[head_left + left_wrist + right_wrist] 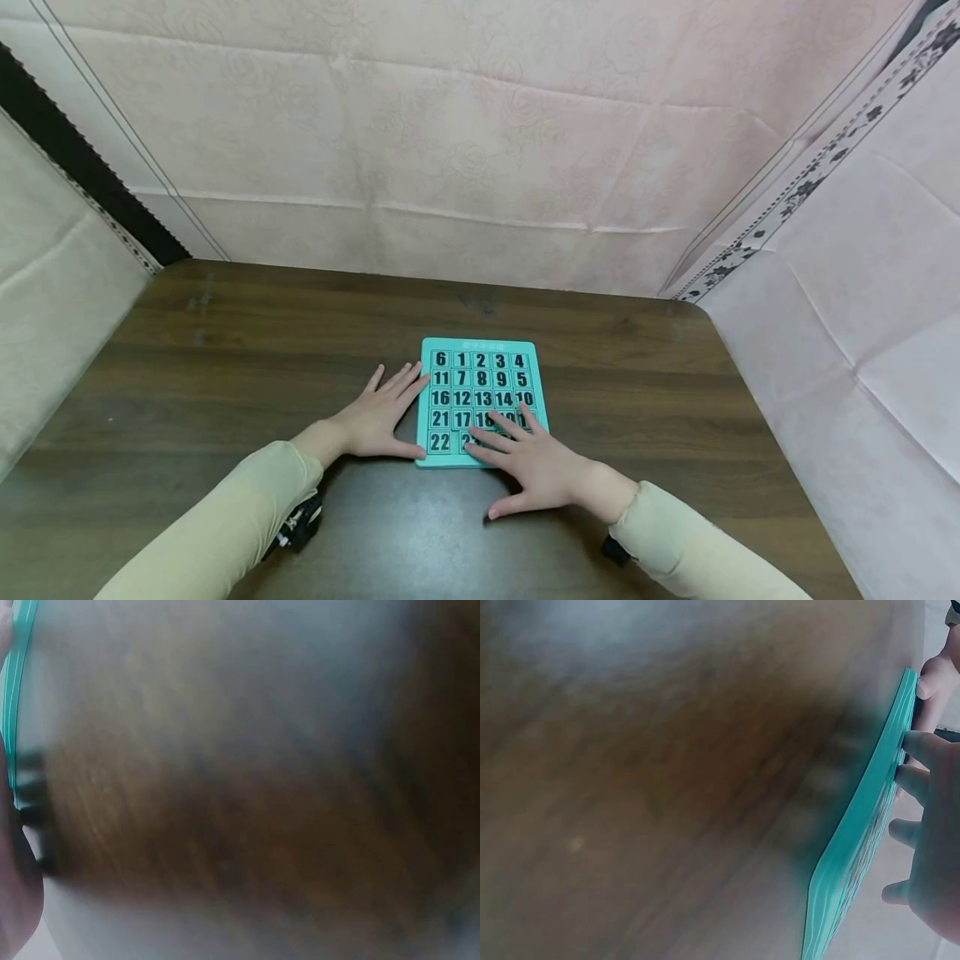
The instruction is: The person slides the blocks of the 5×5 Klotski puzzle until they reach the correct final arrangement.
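Observation:
A teal number slide puzzle (482, 379) lies flat on the wooden table, its tiles bearing black numbers in rows. My left hand (375, 421) is spread at its left side, fingertips along the upper left edge and thumb by the lower left corner. Over the lower right tiles reaches my right hand (542, 468), fingers extended and fingertips on the numbers, hiding several of them. Its thumb points away, off the board's near edge. The right wrist view shows the puzzle's thick side (859, 817) with the fingertips (911, 780) at its face.
The brown table (300, 333) has rounded far corners. Pale cloth (450, 150) hangs behind it, with more cloth (862, 333) on the right. A dark wrist strap (300, 523) shows at the left sleeve, and a black piece (617, 551) under the right sleeve.

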The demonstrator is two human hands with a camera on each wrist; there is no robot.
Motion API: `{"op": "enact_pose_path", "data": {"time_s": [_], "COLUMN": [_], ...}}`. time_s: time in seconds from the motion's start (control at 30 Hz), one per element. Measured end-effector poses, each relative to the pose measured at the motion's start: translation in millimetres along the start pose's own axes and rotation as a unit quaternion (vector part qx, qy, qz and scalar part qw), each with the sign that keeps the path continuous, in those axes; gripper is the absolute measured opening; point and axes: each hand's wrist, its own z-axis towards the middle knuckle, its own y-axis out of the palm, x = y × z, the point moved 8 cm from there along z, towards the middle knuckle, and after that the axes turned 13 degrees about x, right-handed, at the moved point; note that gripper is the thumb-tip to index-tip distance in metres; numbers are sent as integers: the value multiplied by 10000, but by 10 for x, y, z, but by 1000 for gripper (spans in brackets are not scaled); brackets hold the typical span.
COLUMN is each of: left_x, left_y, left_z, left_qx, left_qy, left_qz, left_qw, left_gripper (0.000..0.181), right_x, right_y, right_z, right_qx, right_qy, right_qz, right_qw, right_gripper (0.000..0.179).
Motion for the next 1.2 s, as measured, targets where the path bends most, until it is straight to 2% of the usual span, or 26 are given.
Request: {"op": "enact_pose_path", "data": {"time_s": [0.4, 0.63, 0.87, 1.2], "left_x": [-14, -15, -7, 1], "left_y": [6, 6, -3, 1], "left_z": [-3, -3, 1, -8], "left_qx": [-27, -35, -39, -10], "left_qy": [-23, -15, 8, 66], "left_qz": [-34, -33, 24, 35], "left_qw": [10000, 10000, 10000, 10000], "left_gripper": [109, 109, 108, 108], "right_x": [115, 119, 15, -200], "right_y": [-6, -19, -84, 6], "right_z": [-156, -170, -30, 260], "right_qx": [127, 154, 349, 104], "right_qy": [137, 134, -134, -562], "right_qz": [66, 114, -5, -515], "right_qw": [9998, 9997, 9993, 9970], "right_gripper": [81, 81, 85, 86]}}
